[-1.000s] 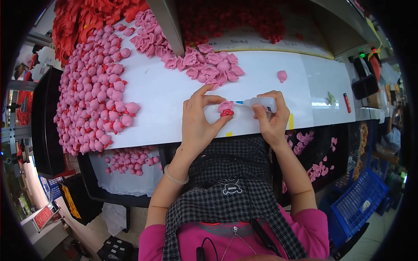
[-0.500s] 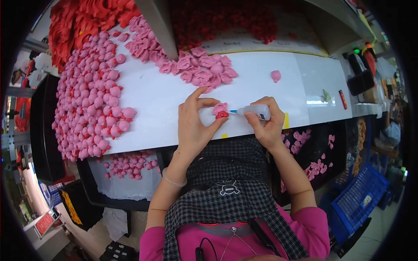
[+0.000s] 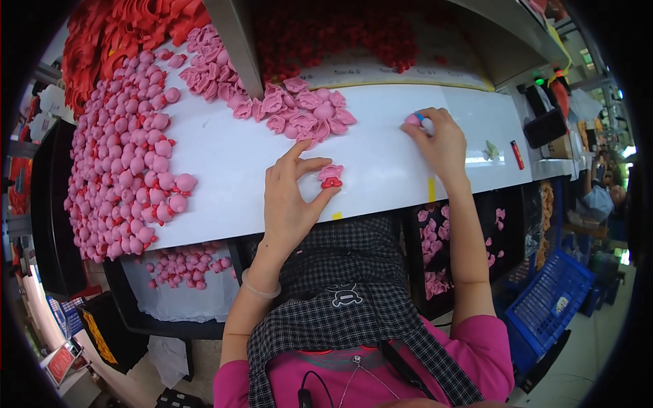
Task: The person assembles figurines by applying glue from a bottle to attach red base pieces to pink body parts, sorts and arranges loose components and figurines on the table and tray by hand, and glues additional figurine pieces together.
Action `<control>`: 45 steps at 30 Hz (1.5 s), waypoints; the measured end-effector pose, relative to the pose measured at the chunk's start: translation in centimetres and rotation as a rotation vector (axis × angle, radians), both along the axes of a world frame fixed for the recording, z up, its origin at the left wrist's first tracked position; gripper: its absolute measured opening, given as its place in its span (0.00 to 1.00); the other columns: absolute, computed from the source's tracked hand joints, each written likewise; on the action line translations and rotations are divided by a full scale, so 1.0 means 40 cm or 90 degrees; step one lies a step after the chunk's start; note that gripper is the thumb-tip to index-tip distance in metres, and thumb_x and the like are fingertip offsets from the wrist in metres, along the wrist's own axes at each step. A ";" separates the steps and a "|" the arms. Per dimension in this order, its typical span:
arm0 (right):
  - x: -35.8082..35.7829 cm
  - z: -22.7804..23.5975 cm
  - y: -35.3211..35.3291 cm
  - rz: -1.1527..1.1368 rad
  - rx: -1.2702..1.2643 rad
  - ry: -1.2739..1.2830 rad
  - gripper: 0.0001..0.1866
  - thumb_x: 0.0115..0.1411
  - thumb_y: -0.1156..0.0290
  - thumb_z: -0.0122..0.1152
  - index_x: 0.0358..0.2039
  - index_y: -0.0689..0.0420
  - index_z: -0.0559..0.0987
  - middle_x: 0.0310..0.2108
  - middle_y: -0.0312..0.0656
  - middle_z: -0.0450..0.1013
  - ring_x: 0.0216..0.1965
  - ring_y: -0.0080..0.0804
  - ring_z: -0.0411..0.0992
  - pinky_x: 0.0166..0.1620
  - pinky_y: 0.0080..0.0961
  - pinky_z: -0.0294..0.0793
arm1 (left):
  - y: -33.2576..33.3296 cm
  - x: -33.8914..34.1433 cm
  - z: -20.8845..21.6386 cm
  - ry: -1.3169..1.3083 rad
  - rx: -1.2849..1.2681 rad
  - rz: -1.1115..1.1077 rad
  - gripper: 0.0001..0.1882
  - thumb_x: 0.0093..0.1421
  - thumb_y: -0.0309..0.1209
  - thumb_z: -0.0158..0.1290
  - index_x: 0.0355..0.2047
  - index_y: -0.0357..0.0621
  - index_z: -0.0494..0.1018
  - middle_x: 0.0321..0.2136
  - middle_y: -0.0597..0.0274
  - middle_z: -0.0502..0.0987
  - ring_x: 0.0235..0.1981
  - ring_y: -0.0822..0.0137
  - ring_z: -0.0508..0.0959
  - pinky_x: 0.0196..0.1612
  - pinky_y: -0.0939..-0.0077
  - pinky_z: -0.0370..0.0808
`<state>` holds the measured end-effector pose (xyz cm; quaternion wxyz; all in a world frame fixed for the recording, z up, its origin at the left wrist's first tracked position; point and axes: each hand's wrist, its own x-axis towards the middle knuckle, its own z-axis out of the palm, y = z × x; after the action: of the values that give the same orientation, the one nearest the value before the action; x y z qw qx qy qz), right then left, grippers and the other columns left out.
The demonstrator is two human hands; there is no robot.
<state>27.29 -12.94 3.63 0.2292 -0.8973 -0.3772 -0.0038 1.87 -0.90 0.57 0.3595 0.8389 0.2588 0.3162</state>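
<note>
My left hand (image 3: pixel 292 197) pinches a small pink piece with a red part (image 3: pixel 331 177) between thumb and fingers, just above the white table (image 3: pixel 224 163). My right hand (image 3: pixel 439 139) has reached out to the far right of the table, its fingers closed around a small pink piece (image 3: pixel 412 119) with a bit of blue showing beside it. A loose cluster of flat pink pieces (image 3: pixel 299 112) lies just beyond my left hand.
A large heap of rounded pink pieces (image 3: pixel 129 170) covers the table's left end, with red pieces (image 3: pixel 122 30) piled behind. Bins of pink pieces (image 3: pixel 183 265) sit under the table edge. A blue crate (image 3: pixel 551 306) stands at lower right. A metal post (image 3: pixel 238 44) rises at the back.
My right hand left the spot beside my left hand and moved away to the far right of the table, taking the small tool with it. My left hand still holds the pink and red piece.
</note>
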 end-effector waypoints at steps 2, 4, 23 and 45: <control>-0.043 -0.007 0.012 0.111 0.076 0.028 0.12 0.53 0.74 0.70 0.38 0.60 0.83 0.37 0.39 0.76 0.32 0.26 0.71 0.36 0.19 0.71 | 0.003 0.000 0.007 0.007 0.000 -0.003 0.40 0.46 0.28 0.71 0.59 0.43 0.64 0.42 0.67 0.83 0.48 0.62 0.74 0.55 0.68 0.66; -0.088 -0.009 0.020 0.228 0.150 0.163 0.12 0.52 0.75 0.71 0.39 0.60 0.83 0.38 0.40 0.76 0.32 0.25 0.71 0.37 0.19 0.71 | 0.005 0.002 0.006 0.014 -0.001 -0.006 0.40 0.46 0.28 0.71 0.59 0.43 0.64 0.43 0.67 0.83 0.48 0.62 0.74 0.56 0.68 0.66; -0.268 -0.009 0.060 0.309 0.228 0.405 0.18 0.51 0.79 0.71 0.44 0.63 0.79 0.39 0.41 0.77 0.36 0.23 0.73 0.42 0.19 0.72 | -0.003 -0.010 -0.007 -0.043 0.005 0.001 0.40 0.47 0.25 0.69 0.60 0.45 0.63 0.42 0.67 0.83 0.47 0.63 0.75 0.54 0.69 0.67; -0.269 -0.056 0.059 0.367 0.453 0.821 0.16 0.50 0.78 0.74 0.38 0.59 0.78 0.43 0.45 0.74 0.32 0.21 0.71 0.27 0.12 0.68 | 0.036 -0.040 -0.029 -0.289 -0.193 -0.124 0.09 0.51 0.17 0.65 0.28 0.41 0.76 0.37 0.58 0.81 0.46 0.61 0.76 0.51 0.66 0.73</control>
<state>16.55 -10.60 1.40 0.6678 -0.4623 -0.3635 0.4562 0.25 0.52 -0.58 0.5583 0.7043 0.1341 0.4174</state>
